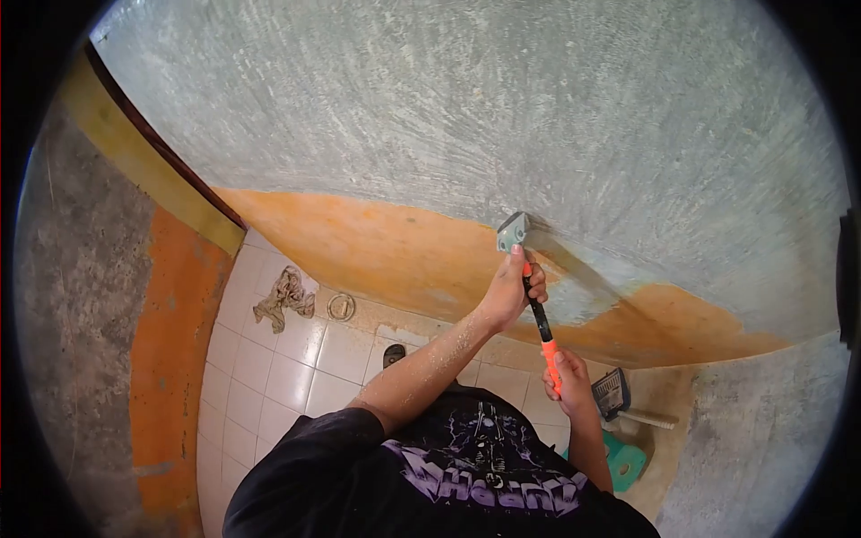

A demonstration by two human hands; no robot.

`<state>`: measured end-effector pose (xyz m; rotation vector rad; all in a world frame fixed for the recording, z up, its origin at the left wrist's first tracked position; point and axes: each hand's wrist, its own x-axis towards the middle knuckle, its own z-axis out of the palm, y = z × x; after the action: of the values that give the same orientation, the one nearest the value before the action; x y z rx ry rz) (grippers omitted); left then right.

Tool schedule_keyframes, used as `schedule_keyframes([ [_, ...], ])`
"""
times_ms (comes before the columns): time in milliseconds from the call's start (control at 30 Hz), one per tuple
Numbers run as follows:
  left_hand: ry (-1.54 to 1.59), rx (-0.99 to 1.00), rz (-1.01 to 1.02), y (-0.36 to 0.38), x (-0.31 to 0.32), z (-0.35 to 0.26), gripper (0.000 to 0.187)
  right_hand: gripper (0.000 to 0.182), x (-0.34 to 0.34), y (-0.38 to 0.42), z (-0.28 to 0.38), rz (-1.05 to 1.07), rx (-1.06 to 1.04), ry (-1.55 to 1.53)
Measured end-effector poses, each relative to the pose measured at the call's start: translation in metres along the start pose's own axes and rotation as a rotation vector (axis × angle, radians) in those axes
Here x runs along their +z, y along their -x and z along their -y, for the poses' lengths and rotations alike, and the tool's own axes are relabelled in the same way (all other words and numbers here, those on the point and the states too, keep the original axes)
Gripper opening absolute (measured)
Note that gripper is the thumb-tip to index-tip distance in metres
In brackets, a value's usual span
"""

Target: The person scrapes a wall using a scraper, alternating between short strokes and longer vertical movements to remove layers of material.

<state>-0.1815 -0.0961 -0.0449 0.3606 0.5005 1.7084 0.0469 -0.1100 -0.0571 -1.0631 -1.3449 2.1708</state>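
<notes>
A long-handled wall scraper (pixel 542 318) with an orange and black handle slants up against the wall ahead. Its pale metal head (pixel 511 233) is at the border between bare grey wall (pixel 430 108) and orange paint (pixel 359 233). My left hand (pixel 509 291) is closed around the upper handle just below the head, one digit lying up towards it. Lower down, my right hand (pixel 571 384) grips the orange end of the handle. Pale flecks dust my left forearm.
White floor tiles (pixel 291 377) lie below, with a crumpled rag (pixel 287 299) and a pale ring-shaped item (pixel 341 308) near the wall's foot. A dark slatted tray (pixel 612 394) and a green plastic item (pixel 625 462) are at my right. A door frame (pixel 166 152) borders the wall at left.
</notes>
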Motion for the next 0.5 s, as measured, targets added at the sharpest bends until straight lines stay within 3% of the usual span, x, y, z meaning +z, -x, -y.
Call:
schedule_keyframes([
  [500, 0.02, 0.02, 0.027, 0.004, -0.004, -0.009, 0.049, 0.025, 0.003, -0.002, 0.005, -0.127, -0.129, 0.241],
])
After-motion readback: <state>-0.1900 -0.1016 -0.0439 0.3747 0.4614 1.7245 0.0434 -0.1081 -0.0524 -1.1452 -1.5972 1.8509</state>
